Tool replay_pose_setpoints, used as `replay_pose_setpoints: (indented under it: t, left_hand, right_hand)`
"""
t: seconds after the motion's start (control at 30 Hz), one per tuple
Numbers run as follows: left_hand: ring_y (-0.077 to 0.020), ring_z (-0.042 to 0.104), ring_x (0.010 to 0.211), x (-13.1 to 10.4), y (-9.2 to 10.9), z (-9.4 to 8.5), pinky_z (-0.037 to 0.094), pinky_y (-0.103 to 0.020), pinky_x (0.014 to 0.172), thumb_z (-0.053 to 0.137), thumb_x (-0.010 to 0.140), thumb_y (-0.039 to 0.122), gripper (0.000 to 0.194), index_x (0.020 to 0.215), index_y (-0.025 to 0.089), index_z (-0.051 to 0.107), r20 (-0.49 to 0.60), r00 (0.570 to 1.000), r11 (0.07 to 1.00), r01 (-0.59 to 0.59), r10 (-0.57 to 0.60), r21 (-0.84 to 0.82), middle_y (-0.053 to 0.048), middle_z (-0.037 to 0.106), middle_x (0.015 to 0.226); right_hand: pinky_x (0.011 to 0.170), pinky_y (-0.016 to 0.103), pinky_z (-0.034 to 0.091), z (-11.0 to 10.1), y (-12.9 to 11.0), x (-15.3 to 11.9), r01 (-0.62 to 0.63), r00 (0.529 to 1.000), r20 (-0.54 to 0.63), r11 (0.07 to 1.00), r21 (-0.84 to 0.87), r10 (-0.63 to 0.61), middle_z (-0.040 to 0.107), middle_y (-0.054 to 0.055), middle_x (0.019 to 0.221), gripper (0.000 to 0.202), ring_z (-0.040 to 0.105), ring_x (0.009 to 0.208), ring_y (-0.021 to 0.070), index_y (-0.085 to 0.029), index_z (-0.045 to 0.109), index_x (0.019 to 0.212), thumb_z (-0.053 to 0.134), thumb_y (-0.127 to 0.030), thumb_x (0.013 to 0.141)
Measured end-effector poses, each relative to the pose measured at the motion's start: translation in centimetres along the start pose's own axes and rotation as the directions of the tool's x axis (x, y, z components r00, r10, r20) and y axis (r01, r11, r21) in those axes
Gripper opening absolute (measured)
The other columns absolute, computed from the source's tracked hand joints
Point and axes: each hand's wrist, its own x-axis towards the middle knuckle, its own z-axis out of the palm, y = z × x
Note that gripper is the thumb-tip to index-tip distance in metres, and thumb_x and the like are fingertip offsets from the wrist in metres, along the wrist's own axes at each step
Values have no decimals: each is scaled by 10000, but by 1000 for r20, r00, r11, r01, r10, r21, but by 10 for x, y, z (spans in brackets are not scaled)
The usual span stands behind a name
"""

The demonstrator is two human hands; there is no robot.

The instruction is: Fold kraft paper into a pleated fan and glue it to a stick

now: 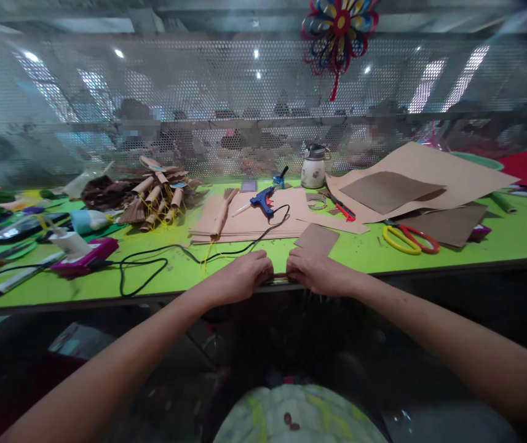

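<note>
- We are looking at a narrow brown paper piece (pixel 280 277) that is lying between our two hands, at the near edge of the green tabletop (pixel 385 261); its long axis is running left to right, roughly along that edge.
- Our left hand (pixel 247 275) is pinching the left end with curled fingers, and our right hand (pixel 315 271) is pinching the right end in much the same way; the thumbs are mostly hiding, so we are not telling exactly how they are pressing.
- Neither hand is standing nearer than the other: the piece is reaching from one to the other, with only its short middle showing between the knuckles.
- Just beyond our right hand a brown paper rectangle (pixel 320 237) is lying flat; our hand is covering its near corner in this view, and we cannot tell whether they are touching.
- Farther off, straight ahead, a blue hot glue gun (pixel 262 202) is resting on a stack of kraft paper sheets (pixel 245 229), its nozzle pointing left towards a tied paper bundle (pixel 223 216).
- To the right, well apart from our hands, red-and-yellow-handled scissors (pixel 406 231) are lying on the tabletop.
</note>
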Motion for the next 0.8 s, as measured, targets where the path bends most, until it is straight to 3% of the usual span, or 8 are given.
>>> replay_pose_setpoints:
  t: [0.6, 0.8]
  left_hand:
    - [-143, 516, 724, -1, -3, -14, 366, -232, 628, 463, 835, 132, 169, 845, 200, 618, 91, 996, 993, -32, 21, 113, -23, 520, 801]
    - [-141, 532, 720, -3, 4, -16, 385, -226, 637, 453, 834, 120, 208, 849, 204, 643, 74, 997, 992, 0, -9, 129, -32, 536, 795]
  right_hand:
    - [677, 258, 341, -6, 2, -5, 23, 998, 60, 999, -30, -22, 533, 77, 897, 143, 459, 806, 163, -139, 560, 866, 459, -40, 848]
    - [679, 259, 356, -7, 7, -12, 44, 996, 85, 996, -74, -37, 537, 84, 905, 177, 467, 822, 168, -131, 554, 872, 452, 3, 821]
